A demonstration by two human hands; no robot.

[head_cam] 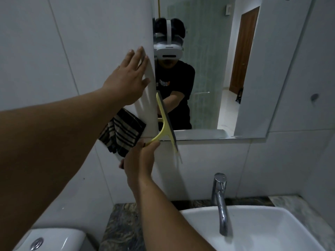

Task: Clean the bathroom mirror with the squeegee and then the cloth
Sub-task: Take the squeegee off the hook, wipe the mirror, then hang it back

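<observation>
- The mirror (226, 69) hangs on the tiled wall above the sink (253, 229), and I am at its lower left corner.
- The squeegee (167, 124) stands nearly upright, its blade on the glass at the left edge and its lower tip past the bottom edge onto the tile.
- My right hand (139, 160) is closed round the yellow handle, from below.
- My left hand (128, 78) lies flat on the wall (54, 51) just beside the mirror, fingers spread, holding nothing.
- The cloth (123, 133), striped, sits low on the wall left of the mirror; what holds it there I cannot tell.
- To do this stroke well, I judge I should keep the whole blade pressed evenly, tilt it slightly, and pull in one steady pass, overlapping each lane.
- I would keep the left hand off the glass, to leave no prints.
- The tap (220, 196) is close below; I would watch my elbow there.
- The cloth comes after, for edges and drips.
</observation>
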